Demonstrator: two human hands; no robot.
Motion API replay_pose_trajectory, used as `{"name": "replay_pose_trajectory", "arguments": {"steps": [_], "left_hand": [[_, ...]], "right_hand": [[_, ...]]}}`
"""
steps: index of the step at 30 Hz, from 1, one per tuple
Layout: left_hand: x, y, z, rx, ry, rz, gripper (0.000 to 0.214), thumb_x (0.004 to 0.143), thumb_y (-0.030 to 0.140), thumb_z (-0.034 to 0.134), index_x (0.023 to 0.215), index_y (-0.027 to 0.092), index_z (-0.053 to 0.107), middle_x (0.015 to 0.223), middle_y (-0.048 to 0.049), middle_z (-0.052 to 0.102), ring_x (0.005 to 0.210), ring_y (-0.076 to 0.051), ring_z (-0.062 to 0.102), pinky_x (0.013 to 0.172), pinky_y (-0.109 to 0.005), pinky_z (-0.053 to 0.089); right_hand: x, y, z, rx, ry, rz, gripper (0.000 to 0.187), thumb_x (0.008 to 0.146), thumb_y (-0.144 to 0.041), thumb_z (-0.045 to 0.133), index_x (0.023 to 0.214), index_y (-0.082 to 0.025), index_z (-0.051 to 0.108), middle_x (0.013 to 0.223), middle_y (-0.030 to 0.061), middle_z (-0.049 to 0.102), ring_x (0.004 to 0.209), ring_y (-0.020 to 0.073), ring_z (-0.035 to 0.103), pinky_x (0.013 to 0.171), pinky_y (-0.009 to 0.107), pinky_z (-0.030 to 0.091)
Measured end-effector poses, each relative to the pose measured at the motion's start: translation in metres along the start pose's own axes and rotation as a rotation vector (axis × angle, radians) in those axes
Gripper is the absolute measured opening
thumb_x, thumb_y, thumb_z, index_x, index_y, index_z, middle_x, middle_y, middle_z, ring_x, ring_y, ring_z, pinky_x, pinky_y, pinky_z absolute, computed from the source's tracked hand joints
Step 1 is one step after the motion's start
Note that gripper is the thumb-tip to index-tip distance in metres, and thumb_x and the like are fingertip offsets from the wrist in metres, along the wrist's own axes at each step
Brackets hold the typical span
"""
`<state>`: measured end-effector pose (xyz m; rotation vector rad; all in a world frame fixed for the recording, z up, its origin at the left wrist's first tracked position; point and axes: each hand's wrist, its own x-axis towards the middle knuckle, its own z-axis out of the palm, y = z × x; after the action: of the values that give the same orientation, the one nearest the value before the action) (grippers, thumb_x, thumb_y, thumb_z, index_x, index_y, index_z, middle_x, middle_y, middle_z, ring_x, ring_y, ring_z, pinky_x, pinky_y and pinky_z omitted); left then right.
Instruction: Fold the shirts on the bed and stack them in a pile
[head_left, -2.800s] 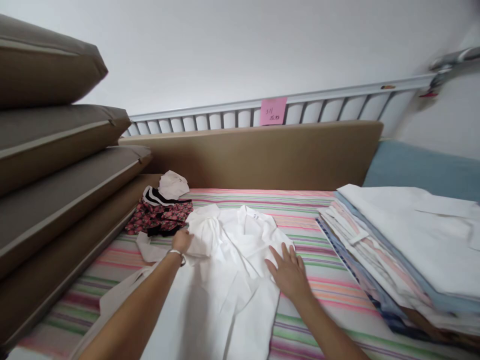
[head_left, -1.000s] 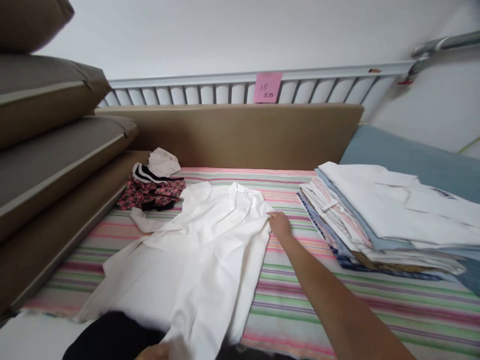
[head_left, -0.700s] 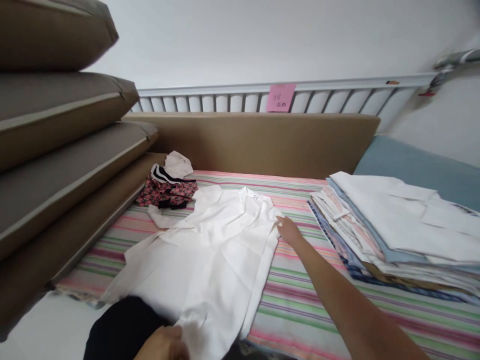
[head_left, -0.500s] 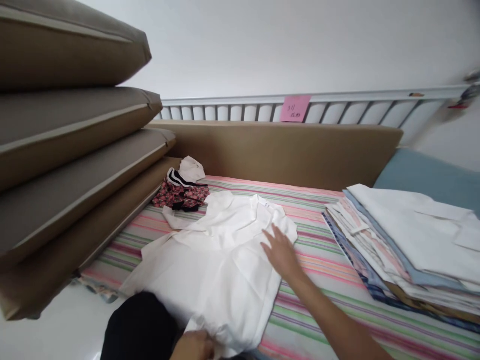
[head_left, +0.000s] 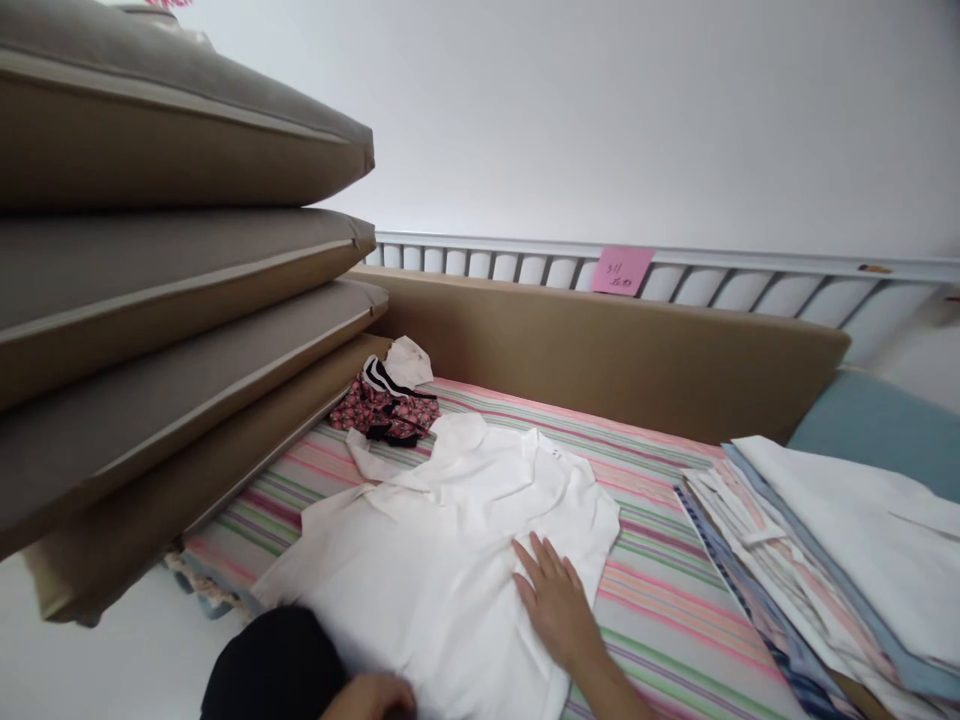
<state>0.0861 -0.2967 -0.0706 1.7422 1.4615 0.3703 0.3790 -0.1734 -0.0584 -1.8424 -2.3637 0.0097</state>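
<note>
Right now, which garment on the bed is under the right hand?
The white shirt spread flat in the middle, under the open right hand; the floral bundle and the folded stack lie apart.

The right hand [head_left: 553, 603] lies flat, palm down, fingers straight and slightly spread, pointing away from the body. The left hand [head_left: 373, 696] shows only at the bottom edge (mostly cut off, grip unclear).

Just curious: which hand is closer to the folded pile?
Right. The right hand lies on the white shirt toward the folded pile; the left hand, at the shirt's hem, is farther.
</note>
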Motion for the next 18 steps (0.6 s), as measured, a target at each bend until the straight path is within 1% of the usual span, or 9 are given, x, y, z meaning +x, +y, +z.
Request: {"name": "replay_pose_trajectory", "arguments": {"steps": [2, 4, 6, 8, 10, 12, 13, 15, 18], "left_hand": [[-0.006, 0.01, -0.026, 0.012, 0.117, -0.045, 0.02, 0.075, 0.03, 0.055, 0.092, 0.023, 0.065, 0.091, -0.0017, 0.068, 0.084, -0.017, 0.059, 0.076, -0.024, 0.044], [-0.008, 0.019, -0.042, 0.059, 0.194, -0.049, 0.022, 0.079, 0.028, 0.05, 0.096, 0.022, 0.062, 0.091, -0.0024, 0.067, 0.083, -0.017, 0.059, 0.076, -0.024, 0.043], [-0.004, 0.026, -0.046, 0.139, 0.172, 0.006, 0.023, 0.077, 0.031, 0.053, 0.097, 0.023, 0.061, 0.092, -0.0026, 0.065, 0.082, -0.017, 0.059, 0.075, -0.024, 0.042], [0.005, 0.03, -0.042, 0.228, 0.103, 0.047, 0.023, 0.073, 0.034, 0.059, 0.094, 0.024, 0.063, 0.095, -0.0025, 0.065, 0.085, -0.018, 0.059, 0.075, -0.026, 0.041], [0.016, 0.03, -0.04, 0.268, 0.066, 0.032, 0.022, 0.071, 0.038, 0.062, 0.088, 0.025, 0.064, 0.093, -0.0019, 0.067, 0.085, -0.02, 0.059, 0.074, -0.027, 0.041], [0.03, 0.03, -0.05, 0.245, 0.101, -0.01, 0.022, 0.073, 0.041, 0.059, 0.085, 0.024, 0.065, 0.088, -0.0013, 0.068, 0.083, -0.02, 0.06, 0.073, -0.028, 0.04], [0.038, 0.029, -0.06, 0.223, 0.143, -0.025, 0.022, 0.076, 0.041, 0.056, 0.084, 0.023, 0.066, 0.085, -0.0016, 0.069, 0.08, -0.02, 0.06, 0.072, -0.027, 0.04], [0.054, 0.025, -0.091, 0.184, 0.279, -0.037, 0.024, 0.082, 0.038, 0.049, 0.086, 0.021, 0.065, 0.087, -0.0038, 0.068, 0.082, -0.02, 0.06, 0.074, -0.028, 0.04], [0.073, 0.012, -0.142, 0.226, 0.5, -0.069, 0.026, 0.084, 0.028, 0.044, 0.099, 0.017, 0.062, 0.103, -0.0088, 0.065, 0.098, -0.022, 0.057, 0.086, -0.03, 0.039]], "right_hand": [[0.0, 0.0, 0.001, -0.001, 0.001, -0.001, 0.048, 0.091, -0.043, 0.03, 0.137, -0.033, 0.037, 0.148, 0.0026, 0.028, 0.137, 0.0229, 0.021, 0.11, 0.048, 0.021], [0.0, -0.001, 0.001, 0.001, -0.004, -0.001, 0.048, 0.091, -0.044, 0.03, 0.137, -0.033, 0.037, 0.148, 0.0026, 0.028, 0.137, 0.0228, 0.021, 0.111, 0.049, 0.021], [0.001, -0.001, 0.001, 0.002, -0.009, 0.0, 0.049, 0.091, -0.045, 0.03, 0.137, -0.033, 0.037, 0.148, 0.0025, 0.027, 0.137, 0.0226, 0.021, 0.111, 0.049, 0.021], [0.002, -0.001, 0.001, 0.006, -0.015, 0.003, 0.049, 0.091, -0.045, 0.029, 0.138, -0.033, 0.036, 0.148, 0.0019, 0.026, 0.137, 0.0221, 0.021, 0.111, 0.049, 0.021], [0.003, -0.001, -0.001, 0.011, -0.032, 0.007, 0.049, 0.091, -0.046, 0.028, 0.138, -0.033, 0.035, 0.149, 0.0011, 0.025, 0.137, 0.0218, 0.02, 0.111, 0.049, 0.02], [0.003, -0.001, -0.004, 0.017, -0.065, 0.016, 0.05, 0.091, -0.046, 0.027, 0.138, -0.033, 0.035, 0.149, 0.0006, 0.025, 0.137, 0.0217, 0.019, 0.111, 0.048, 0.02], [0.003, -0.001, -0.006, 0.02, -0.087, 0.02, 0.05, 0.091, -0.046, 0.027, 0.138, -0.032, 0.035, 0.149, 0.0005, 0.025, 0.138, 0.0217, 0.019, 0.111, 0.048, 0.019], [0.004, -0.001, -0.012, 0.028, -0.14, 0.023, 0.051, 0.09, -0.047, 0.027, 0.138, -0.032, 0.035, 0.149, 0.0007, 0.024, 0.138, 0.022, 0.018, 0.111, 0.048, 0.019], [0.013, 0.0, -0.025, 0.044, -0.23, 0.034, 0.053, 0.088, -0.046, 0.033, 0.138, -0.029, 0.038, 0.149, 0.0031, 0.026, 0.137, 0.0236, 0.021, 0.111, 0.047, 0.021]]}}
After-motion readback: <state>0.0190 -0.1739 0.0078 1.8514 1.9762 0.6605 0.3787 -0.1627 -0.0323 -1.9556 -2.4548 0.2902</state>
